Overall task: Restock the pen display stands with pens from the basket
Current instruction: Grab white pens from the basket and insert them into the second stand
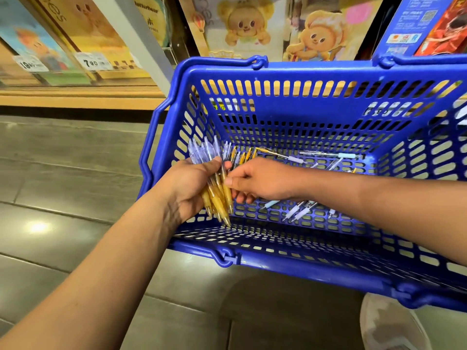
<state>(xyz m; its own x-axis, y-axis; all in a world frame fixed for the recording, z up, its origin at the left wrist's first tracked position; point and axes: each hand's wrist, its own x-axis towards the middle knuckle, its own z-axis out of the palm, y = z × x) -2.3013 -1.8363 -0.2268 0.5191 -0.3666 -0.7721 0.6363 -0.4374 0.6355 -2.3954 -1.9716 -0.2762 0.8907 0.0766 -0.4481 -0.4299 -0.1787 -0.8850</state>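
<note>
My left hand point(189, 184) has its fingers point(214, 161) curled round a bundle of pens point(218, 195) with yellow grips, tips pointing down, just inside the near left corner of the blue basket point(278, 72). My right hand point(257, 181) reaches in from the right, thumb and forefinger pinching a pen in that bundle, with the other fingers curled beneath. Loose pens point(300, 209) with pale grips lie scattered on the basket floor beyond and beneath my right wrist. Cartoon-bear notebooks point(242, 29) stand behind the basket.
</note>
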